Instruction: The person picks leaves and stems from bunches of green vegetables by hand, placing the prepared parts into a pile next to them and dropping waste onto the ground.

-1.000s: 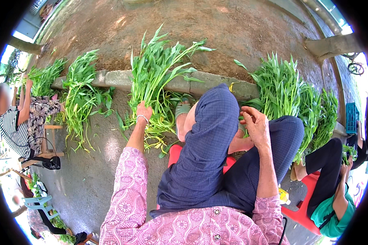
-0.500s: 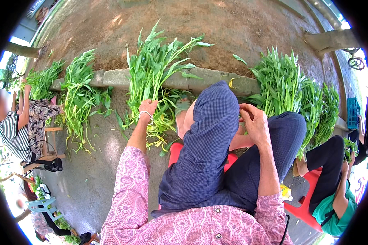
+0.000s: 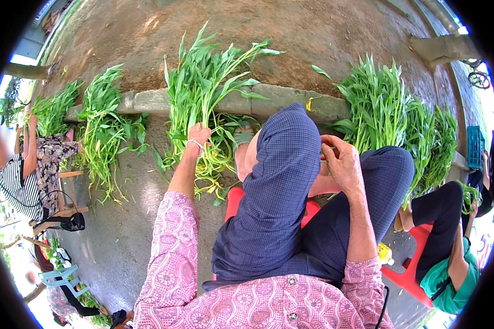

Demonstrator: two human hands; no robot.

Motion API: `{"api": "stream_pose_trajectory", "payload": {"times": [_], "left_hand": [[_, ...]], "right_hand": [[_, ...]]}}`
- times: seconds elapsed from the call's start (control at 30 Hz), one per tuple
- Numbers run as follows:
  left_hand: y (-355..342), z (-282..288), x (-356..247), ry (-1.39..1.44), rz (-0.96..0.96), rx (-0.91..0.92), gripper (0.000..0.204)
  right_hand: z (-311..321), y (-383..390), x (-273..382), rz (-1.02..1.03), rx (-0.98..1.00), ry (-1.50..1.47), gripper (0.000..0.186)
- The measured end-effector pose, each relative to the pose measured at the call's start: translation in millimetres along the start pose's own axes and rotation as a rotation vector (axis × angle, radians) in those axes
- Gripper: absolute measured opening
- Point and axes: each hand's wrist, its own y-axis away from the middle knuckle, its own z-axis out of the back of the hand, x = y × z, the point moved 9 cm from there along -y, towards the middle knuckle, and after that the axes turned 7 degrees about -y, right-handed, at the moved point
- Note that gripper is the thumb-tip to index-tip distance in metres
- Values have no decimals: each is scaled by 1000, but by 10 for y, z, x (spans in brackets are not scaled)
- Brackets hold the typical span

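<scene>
My left hand (image 3: 199, 134) is closed around the stems of a bunch of long-leaved greens (image 3: 206, 82), which looks like water spinach. The leafy tops lean away over the stone kerb, and loose yellowish-green stems (image 3: 207, 169) lie just below the hand. Over by my raised knee (image 3: 291, 142), my right hand (image 3: 343, 164) has its fingers bent and pinched together. The knee partly hides its fingertips, so what they hold, if anything, cannot be made out.
A low kerb (image 3: 153, 102) runs across in front, with bare soil beyond. More greens are heaped at left (image 3: 101, 104) and right (image 3: 376, 115). People sit on both sides, one on a red stool (image 3: 414, 274). A yellow package (image 3: 385, 254) lies at my right.
The view has shifted slightly. My left hand stays closed on the greens, now a little higher in the picture. The right hand keeps almost the same pose.
</scene>
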Motion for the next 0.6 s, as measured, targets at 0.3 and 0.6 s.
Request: {"api": "stream_pose_trajectory", "payload": {"times": [0.3, 0.6], "left_hand": [[-76, -283, 66, 111, 177, 24, 78], [-393, 35, 16, -251, -297, -389, 28]], "right_hand": [[-9, -14, -61, 8, -11, 24, 22], [-124, -16, 100, -29, 83, 77, 22]]}}
